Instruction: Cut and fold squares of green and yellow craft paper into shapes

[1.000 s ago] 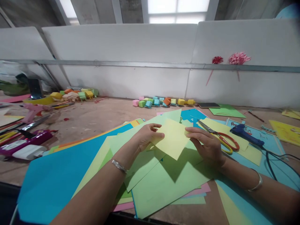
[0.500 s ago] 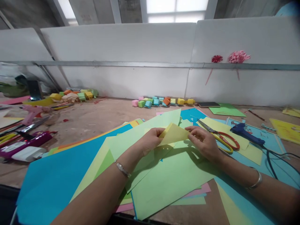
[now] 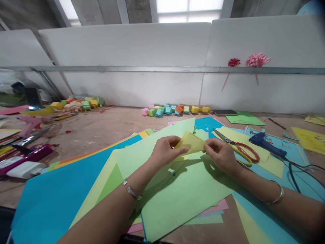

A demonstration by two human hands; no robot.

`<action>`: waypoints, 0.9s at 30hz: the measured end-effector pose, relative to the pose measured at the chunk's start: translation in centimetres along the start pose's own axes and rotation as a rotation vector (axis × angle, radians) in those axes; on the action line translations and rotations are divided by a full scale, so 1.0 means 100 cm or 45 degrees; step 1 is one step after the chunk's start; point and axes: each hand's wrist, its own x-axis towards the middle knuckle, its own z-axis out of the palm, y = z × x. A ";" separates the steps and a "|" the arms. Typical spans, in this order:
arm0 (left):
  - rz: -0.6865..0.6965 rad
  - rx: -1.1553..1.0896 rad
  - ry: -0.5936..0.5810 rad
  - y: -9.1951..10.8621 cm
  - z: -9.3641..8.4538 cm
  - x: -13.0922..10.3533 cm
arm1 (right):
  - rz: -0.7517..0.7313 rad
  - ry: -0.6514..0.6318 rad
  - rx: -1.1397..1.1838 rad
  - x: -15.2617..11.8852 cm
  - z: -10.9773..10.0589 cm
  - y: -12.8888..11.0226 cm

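Between my two hands is a folded piece of yellow paper (image 3: 191,142), raised over the pale green sheets (image 3: 188,193). My left hand (image 3: 167,150) grips its left side, thumb lying across the front and fingers behind. At the right corner, my right hand (image 3: 219,152) pinches the paper between thumb and fingertips. Just right of that hand, scissors (image 3: 241,149) with red and yellow handles rest on yellow paper (image 3: 274,166). Under and left of my left arm spreads a large blue sheet (image 3: 58,193).
A blue glue gun (image 3: 266,144) with a black cord lies at right. Small coloured paper boxes (image 3: 169,110) line the back, with another pile (image 3: 76,104) at back left. A pink glue gun (image 3: 31,123) and a purple tool (image 3: 30,157) are at far left.
My left thumb has moved onto the front of the yellow paper, which now tilts differently and looks flatter. My right hand keeps its pinch at the corner. The view has shifted slightly.
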 end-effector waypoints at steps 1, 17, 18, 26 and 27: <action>-0.017 -0.003 0.026 -0.002 0.001 0.001 | 0.003 -0.012 -0.013 0.000 0.000 0.000; 0.170 0.144 -0.163 0.001 0.007 -0.006 | -0.442 -0.097 -0.466 -0.003 0.000 -0.027; 0.176 0.157 -0.176 0.001 0.008 -0.007 | -0.428 -0.101 -0.452 -0.004 0.001 -0.028; 0.149 0.265 -0.247 0.000 0.010 -0.007 | -0.310 -0.169 -0.416 -0.006 0.001 -0.032; 0.148 0.279 -0.258 -0.001 0.010 -0.007 | -0.286 -0.184 -0.399 -0.005 0.002 -0.032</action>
